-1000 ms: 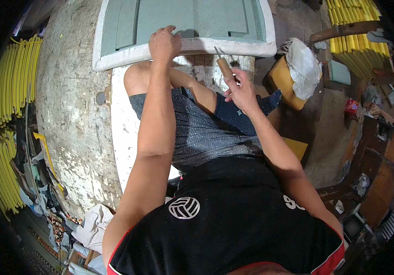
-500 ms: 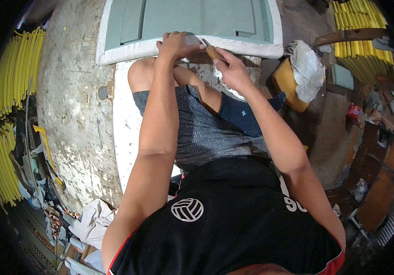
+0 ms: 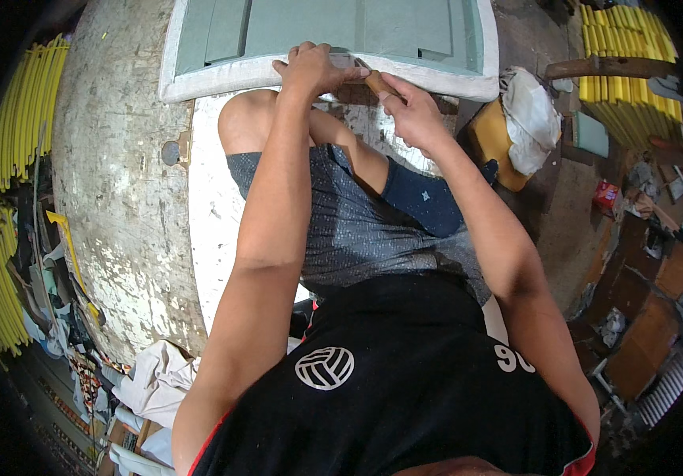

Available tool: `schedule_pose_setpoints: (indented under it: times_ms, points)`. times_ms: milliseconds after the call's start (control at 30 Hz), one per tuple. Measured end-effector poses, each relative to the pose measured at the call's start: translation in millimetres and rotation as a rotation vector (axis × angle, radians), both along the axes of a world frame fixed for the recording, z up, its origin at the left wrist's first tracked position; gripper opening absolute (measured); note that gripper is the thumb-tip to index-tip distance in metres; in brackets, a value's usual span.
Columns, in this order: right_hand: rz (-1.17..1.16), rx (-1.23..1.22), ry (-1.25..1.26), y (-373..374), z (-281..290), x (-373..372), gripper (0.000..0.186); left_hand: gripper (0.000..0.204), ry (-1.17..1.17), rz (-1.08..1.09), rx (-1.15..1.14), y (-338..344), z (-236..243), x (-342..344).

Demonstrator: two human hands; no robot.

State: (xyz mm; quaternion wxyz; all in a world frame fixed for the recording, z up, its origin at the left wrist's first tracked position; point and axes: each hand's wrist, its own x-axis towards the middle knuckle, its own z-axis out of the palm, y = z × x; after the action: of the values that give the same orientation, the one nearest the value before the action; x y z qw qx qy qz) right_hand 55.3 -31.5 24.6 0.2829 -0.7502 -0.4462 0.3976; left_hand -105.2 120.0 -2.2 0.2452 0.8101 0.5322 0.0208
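Observation:
A pale green panel (image 3: 302,28) with a white, cloth-like border (image 3: 238,77) lies at the top of the head view. My left hand (image 3: 308,70) grips its near border, fingers bent over it and thumb stretched to the right. In my right hand (image 3: 417,115) is a wooden-handled tool (image 3: 377,82) with a narrow metal blade. The blade's tip points up and left to the border, close beside my left thumb. Whether the tip touches the border cannot be made out.
My bent legs lie under my arms, on a white-topped surface. A worn wooden board (image 3: 119,182) stretches along the left. On the right stands a yellow container (image 3: 496,147) with a white plastic bag (image 3: 530,119). Yellow stacked pieces (image 3: 631,71) rise at far right; scraps lie around.
The panel's near edge and both hands sit slightly higher in the picture. My right hand has turned a little, and the tool stays at the border beside my left thumb.

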Motion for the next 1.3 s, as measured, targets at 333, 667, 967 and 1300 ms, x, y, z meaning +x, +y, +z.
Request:
schedule_pose_setpoints:
  times_ms: [333, 667, 967, 1300]
  points:
    - [-0.066, -0.129, 0.164, 6, 21, 2, 0.051, 0.109, -0.005, -0.001, -0.03, 1, 5, 1]
    - [0.161, 0.222, -0.389, 10, 8, -2, 0.051, 0.096, 0.047, -0.046, -0.007, 0, 7, 11]
    - [0.252, -0.049, -0.499, -6, 30, -11, 0.046, 0.099, 0.114, -0.025, 0.018, -4, 2, 10]
    - [0.298, 0.089, -0.62, -14, 9, -5, 0.052, 0.104, 0.126, -0.014, 0.036, -5, 9, 14]
